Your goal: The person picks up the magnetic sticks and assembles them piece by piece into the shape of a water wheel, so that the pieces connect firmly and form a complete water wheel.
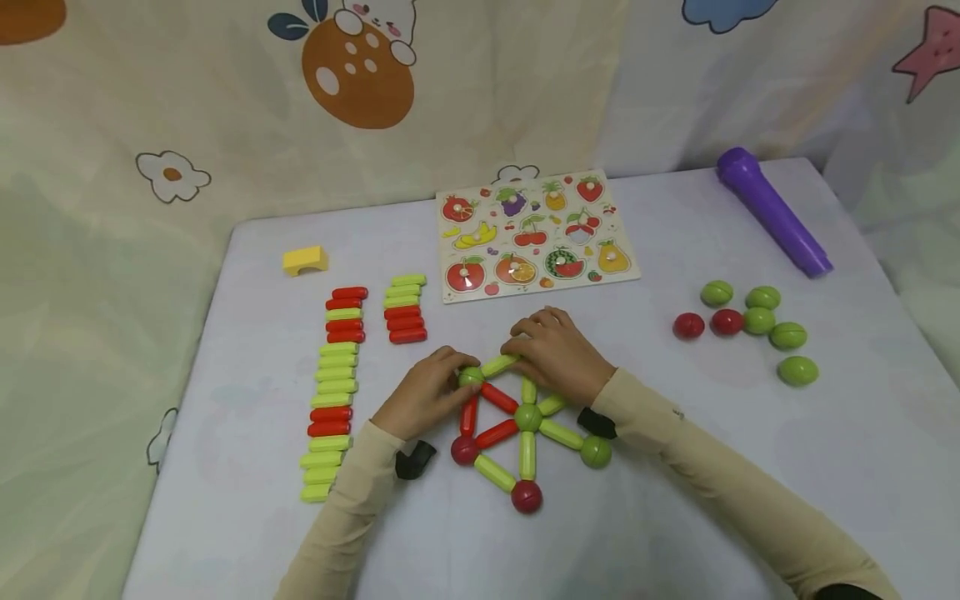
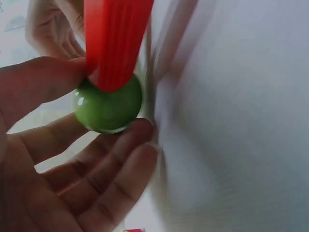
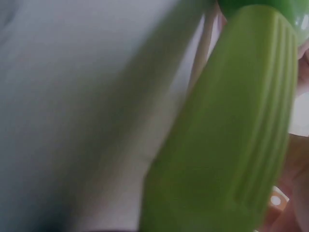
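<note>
Item: one rod-and-ball frame (image 1: pixel 528 417), which lay on the bench (image 1: pixel 637 537). Left hand (image 1: pixel 425 394): grip pinched the green ball (image 1: pixel 471 377) at upper-left corner. Right hand (image 1: pixel 564 355): covered one green rod (image 1: pixel 498 366) at right end; fingertips hidden, grip could not be told.

From above the near side, the head camera faces forward and down over most of the white table (image 1: pixel 637 533). The wrist cameras, rolled sideways, look along it from very close, the right at a light-green stick (image 3: pixel 217 125), the left at a green ball (image 2: pixel 108 108) the head view shares.
</note>
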